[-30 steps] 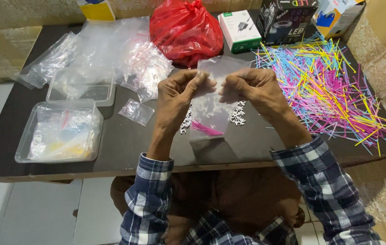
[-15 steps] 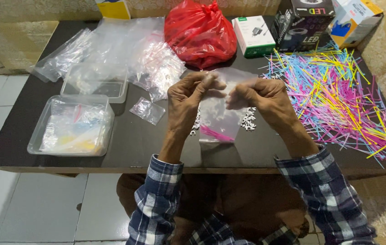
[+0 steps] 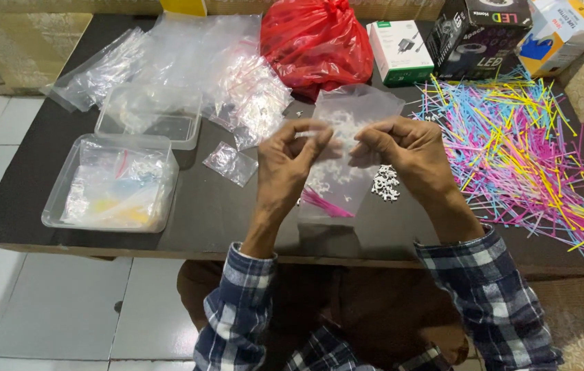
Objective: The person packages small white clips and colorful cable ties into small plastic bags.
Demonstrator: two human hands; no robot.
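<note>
My left hand (image 3: 290, 161) and my right hand (image 3: 407, 154) both pinch the top edge of a small clear plastic bag (image 3: 343, 178), held upright above the dark table (image 3: 216, 206). Several pink cable ties (image 3: 319, 203) lie in the bottom of the bag. Small white clips (image 3: 385, 185) sit in a little heap on the table right behind the bag, partly hidden by it and by my hands.
A wide spread of coloured cable ties (image 3: 525, 151) covers the table's right side. At left stand two clear tubs (image 3: 110, 182) with filled bags, a loose small bag (image 3: 230, 163) and a pile of plastic bags (image 3: 189, 65). A red bag (image 3: 316, 41) and boxes (image 3: 484, 34) line the back.
The view has shifted a little, so everything sits lower right in frame. My hands stay pinched on the bag's top, fingers working along its edge.
</note>
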